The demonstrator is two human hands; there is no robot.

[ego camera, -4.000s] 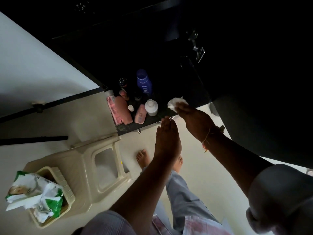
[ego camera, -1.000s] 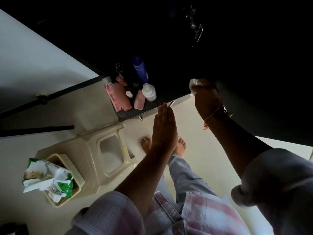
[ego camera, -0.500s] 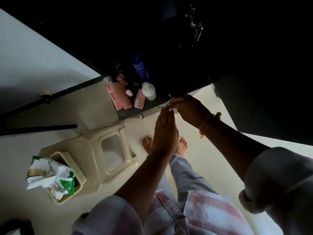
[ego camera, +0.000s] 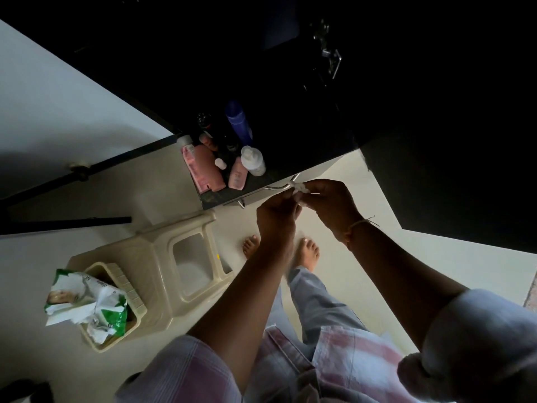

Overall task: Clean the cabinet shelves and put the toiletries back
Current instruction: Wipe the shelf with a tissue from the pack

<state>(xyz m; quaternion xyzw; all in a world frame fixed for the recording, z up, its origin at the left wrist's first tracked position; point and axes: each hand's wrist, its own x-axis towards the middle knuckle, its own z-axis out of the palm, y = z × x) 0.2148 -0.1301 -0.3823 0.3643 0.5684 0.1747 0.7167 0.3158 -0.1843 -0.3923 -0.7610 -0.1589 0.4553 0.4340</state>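
A small white wipe is pinched between my left hand and my right hand, just in front of the dark shelf's front edge. Both hands have fingers closed on the wipe. On the shelf's left part stand several toiletries: a large pink bottle, a small pink bottle, a white bottle, a blue bottle and darker ones behind. The shelf's right part and the cabinet interior are too dark to make out.
A cream plastic stool stands on the floor at the left, with a cream basket on it holding a green-and-white wipes pack. My bare feet stand below the shelf. A metal hinge glints on the dark door above.
My right hand came down from the dark shelf area with the wipe to the shelf's front edge. My left hand, flat before, has closed its fingers on the wipe.
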